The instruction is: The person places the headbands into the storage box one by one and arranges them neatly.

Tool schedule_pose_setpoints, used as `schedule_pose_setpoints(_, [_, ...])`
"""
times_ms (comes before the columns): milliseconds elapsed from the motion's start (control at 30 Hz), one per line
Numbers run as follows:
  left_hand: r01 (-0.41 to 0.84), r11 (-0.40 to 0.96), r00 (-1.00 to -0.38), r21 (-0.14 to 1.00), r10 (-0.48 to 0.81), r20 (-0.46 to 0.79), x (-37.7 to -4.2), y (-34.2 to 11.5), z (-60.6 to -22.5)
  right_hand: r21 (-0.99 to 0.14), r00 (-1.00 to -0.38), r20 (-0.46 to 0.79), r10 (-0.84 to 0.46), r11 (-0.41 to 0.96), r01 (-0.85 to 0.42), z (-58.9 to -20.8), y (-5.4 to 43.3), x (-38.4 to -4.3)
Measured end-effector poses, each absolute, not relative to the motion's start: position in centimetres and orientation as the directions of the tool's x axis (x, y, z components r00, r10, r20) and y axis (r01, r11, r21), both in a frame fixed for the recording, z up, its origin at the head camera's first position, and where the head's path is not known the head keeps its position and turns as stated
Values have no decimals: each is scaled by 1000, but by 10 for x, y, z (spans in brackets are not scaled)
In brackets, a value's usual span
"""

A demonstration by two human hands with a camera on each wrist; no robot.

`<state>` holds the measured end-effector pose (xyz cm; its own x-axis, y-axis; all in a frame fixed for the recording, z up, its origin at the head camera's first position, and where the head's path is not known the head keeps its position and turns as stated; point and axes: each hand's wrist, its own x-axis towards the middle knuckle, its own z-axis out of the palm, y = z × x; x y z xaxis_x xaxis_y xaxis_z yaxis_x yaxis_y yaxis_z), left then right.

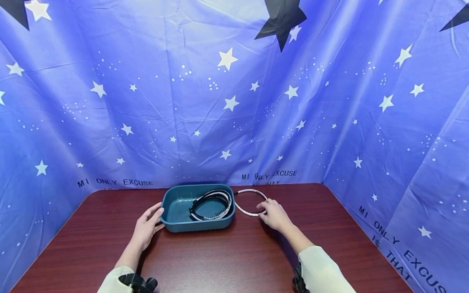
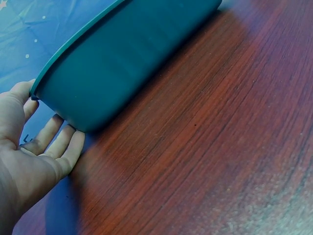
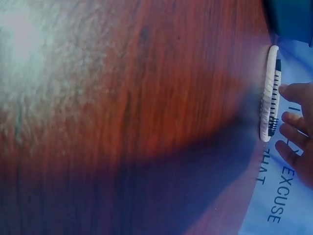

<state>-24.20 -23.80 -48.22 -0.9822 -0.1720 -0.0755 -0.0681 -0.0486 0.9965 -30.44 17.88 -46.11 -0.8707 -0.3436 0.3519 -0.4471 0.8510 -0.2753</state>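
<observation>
A teal plastic bin [image 1: 174, 208] stands on the table with several black and silvery headbands [image 1: 227, 199] in its right half. My left hand [image 1: 147, 225] is at its left end. In the left wrist view, the thumb is at the rim and the fingertips [image 2: 77, 139] reach the lower corner of the outer wall. Just right of the bin lies a white headband [image 1: 246, 213] with dark comb teeth inside. Over its right side is my right hand [image 1: 274, 214]. The right wrist view shows its fingers spread, the tips close to the headband's toothed side.
The dark red wooden table [image 1: 205, 260] reaches back to a blue curtain [image 1: 205, 122] with stars and printed words. More curtain hangs along both sides. Dark wrist straps [image 1: 137, 281] sit at the pale sleeves [image 1: 324, 270].
</observation>
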Motion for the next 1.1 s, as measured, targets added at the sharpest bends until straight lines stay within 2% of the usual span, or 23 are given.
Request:
schedule_pose_setpoints(633, [-58, -51, -983, 997, -170, -66, -242, -238, -482, -304, -909, 268, -320, 867, -395, -465, 170, -309])
schedule_pose_setpoints(1100, [-61, -47, -982, 997, -178, -68, -243, -239, -484, -302, -903, 242, -355, 857, -417, -472, 164, -310])
